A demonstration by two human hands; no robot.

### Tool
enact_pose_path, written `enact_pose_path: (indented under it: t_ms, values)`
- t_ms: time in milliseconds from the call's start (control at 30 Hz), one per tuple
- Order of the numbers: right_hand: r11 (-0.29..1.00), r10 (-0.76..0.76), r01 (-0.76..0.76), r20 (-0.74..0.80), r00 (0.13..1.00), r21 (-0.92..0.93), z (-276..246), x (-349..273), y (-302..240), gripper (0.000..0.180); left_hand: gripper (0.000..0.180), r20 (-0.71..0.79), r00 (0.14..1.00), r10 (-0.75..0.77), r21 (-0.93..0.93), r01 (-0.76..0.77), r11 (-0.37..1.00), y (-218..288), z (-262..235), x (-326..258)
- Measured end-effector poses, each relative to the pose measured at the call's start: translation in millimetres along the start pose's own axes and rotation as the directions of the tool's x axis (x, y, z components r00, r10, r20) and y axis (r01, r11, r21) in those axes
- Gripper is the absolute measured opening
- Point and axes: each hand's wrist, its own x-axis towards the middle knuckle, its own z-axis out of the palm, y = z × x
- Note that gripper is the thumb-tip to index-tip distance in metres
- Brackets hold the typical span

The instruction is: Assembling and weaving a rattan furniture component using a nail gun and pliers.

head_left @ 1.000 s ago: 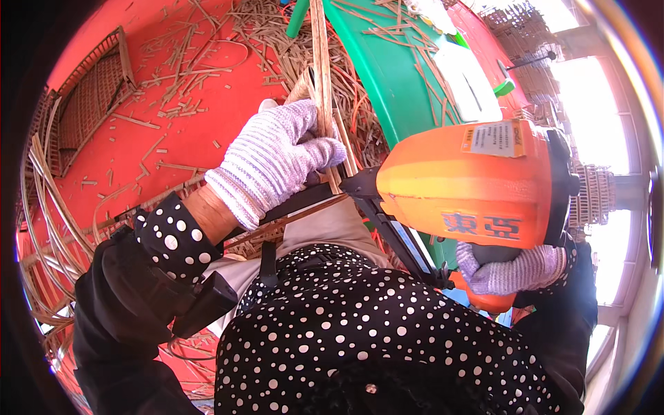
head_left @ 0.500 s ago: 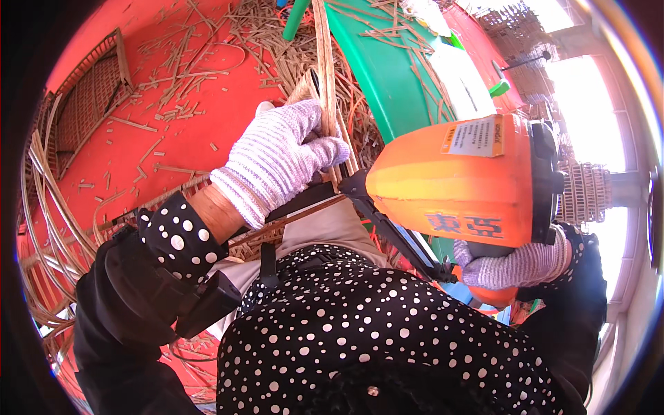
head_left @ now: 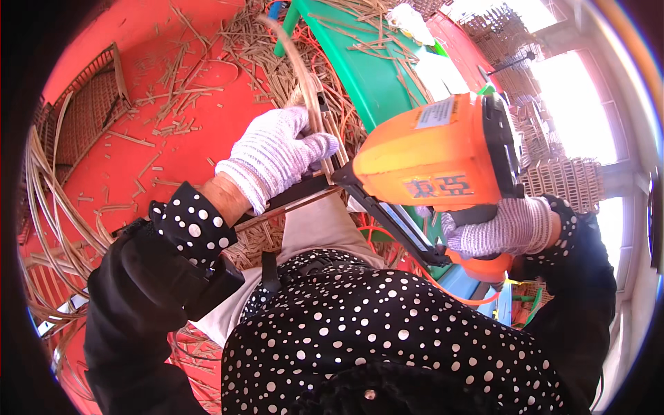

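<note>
My left hand (head_left: 273,151), in a striped pale glove, is closed on a thin tan rattan-like strip (head_left: 299,63). Above the fingers the strip's free end bends away to the left. A dark bar (head_left: 299,192), part of a wooden or woven piece, runs under this hand beside my lap. In my right hand (head_left: 505,228), gloved alike, is the grip of an orange and black nail gun (head_left: 418,158). The gun's nose points left and sits close to the left fingers, at the piece's edge; whether it touches is hard to see. The left fingertips are partly hidden.
A green table or stool (head_left: 346,59) with loose strips stands ahead. Cut scraps (head_left: 183,124) litter the red floor (head_left: 155,86). A woven panel (head_left: 90,114) and long bent strips (head_left: 59,200) lie at left. An orange hose (head_left: 456,296) curves below the gun; stacked woven pieces (head_left: 564,181) stand right.
The nail gun has shifted left and tipped a little, with my right hand higher. The strip in my left hand now leans and curves leftward. More of the orange hose shows.
</note>
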Motion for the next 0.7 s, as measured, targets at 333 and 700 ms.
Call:
enact_pose_path:
  t_ms: [333,700]
  values:
    - [0.823,0.461,-0.282,-0.290,0.839,0.493,-17.4,31.6,76.1,0.042,0.024,-0.206,0.900,0.383,0.527,-0.228,0.819,9.8,-1.0,-23.0]
    - [0.674,0.540,-0.712,-0.526,0.657,-0.198,-28.6,129.5,254.2,0.070,0.033,0.157,0.973,0.171,0.651,-0.232,0.723,34.2,8.2,-38.8]
